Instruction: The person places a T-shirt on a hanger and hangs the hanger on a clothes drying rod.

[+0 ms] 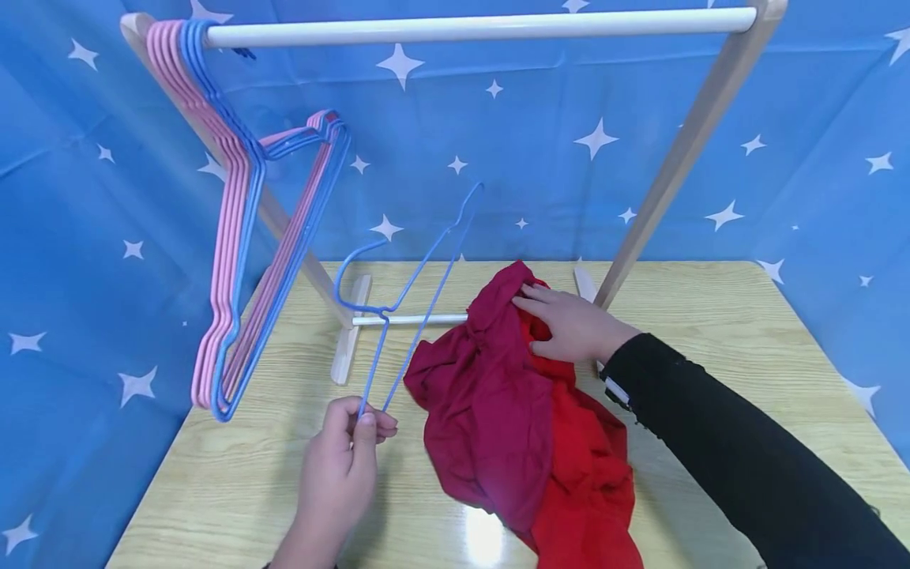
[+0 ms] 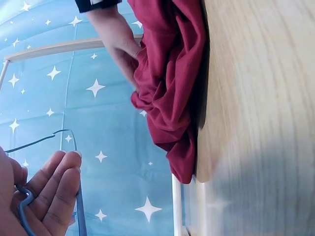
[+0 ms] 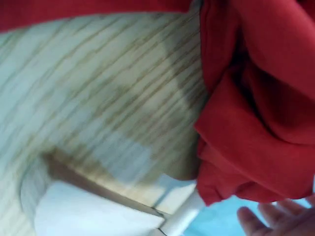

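Note:
My left hand [image 1: 341, 466] pinches a blue wire hanger [image 1: 419, 284] between thumb and fingers. The hanger is tilted up, its hook pointing left; the left wrist view shows its blue wire [image 2: 24, 206] at the palm of the left hand [image 2: 44, 196]. A heap of cloth lies on the table: a maroon garment [image 1: 490, 419] on the left and a bright red garment [image 1: 583, 474] on the right. My right hand [image 1: 572, 320] rests on the top of the heap, fingers stretched over the cloth, thumb apart. In the right wrist view its fingers [image 3: 268, 216] show beside red cloth [image 3: 261, 128].
A rack with a white top rail [image 1: 483, 28] and wooden legs [image 1: 682, 166] stands over the table [image 1: 711, 356]. Several pink and blue hangers [image 1: 235, 174] hang at its left end. A low white bar [image 1: 408, 320] runs behind the cloth. A blue starred curtain [image 1: 526, 158] encloses the back.

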The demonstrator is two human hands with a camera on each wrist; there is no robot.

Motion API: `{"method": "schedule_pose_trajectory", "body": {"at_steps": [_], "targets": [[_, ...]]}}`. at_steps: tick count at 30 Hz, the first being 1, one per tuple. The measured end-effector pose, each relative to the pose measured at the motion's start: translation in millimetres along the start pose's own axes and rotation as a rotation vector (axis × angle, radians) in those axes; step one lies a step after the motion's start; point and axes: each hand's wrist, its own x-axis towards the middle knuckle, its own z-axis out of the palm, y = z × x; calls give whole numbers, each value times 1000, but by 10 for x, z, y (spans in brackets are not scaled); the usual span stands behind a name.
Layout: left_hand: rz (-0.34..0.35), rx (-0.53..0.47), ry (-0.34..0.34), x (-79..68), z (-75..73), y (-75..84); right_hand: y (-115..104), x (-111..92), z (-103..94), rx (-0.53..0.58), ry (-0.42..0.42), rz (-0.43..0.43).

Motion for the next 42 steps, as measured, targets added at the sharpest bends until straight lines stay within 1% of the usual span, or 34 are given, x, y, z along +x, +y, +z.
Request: {"method": "schedule_pose_trajectory", "body": {"at_steps": [2,4,6,8,9,11,13,14,17,19,21,25,28,30,32,35,37,39,41,42], "targets": [[0,-14,-4,-4,7,-11,-13,60,-1,20,16,9],[-6,-18,-8,-7,13,-19,-19,113,13,34,71,29],[-9,-14,-11,-10,16,-22,-12,157,23,46,146,80],[-4,-6,-13,-8,17,-18,12,194,29,93,217,147],[-1,-3,-13,-7,16,-14,25,209,27,129,239,189],[6,-2,-13,-5,15,-8,53,228,16,204,244,265],[9,-1,-13,-5,14,-2,88,237,16,280,218,303],[7,1,-13,-7,14,-1,104,240,18,308,202,307],[1,5,-15,-18,16,-2,151,233,25,363,167,264],[-1,11,-16,-28,17,-9,175,225,35,363,176,232],[-2,15,-16,-37,17,-18,182,214,38,360,203,218],[-6,35,-7,-55,17,-37,157,212,40,345,283,208],[-5,38,2,-63,18,-39,103,215,17,406,333,215],[-17,-12,2,-66,21,-31,48,219,-22,457,371,228],[-52,-92,2,-63,24,-16,-22,217,-85,517,411,245],[-134,-202,10,-59,26,11,-141,199,-211,580,466,251],[-186,-228,24,-56,22,24,-209,175,-304,627,492,239],[-212,-235,37,-56,16,30,-260,147,-403,669,496,215],[-206,-244,48,-61,10,25,-302,120,-515,675,474,179],[-191,-253,51,-63,6,22,-323,108,-576,673,454,158]]}}
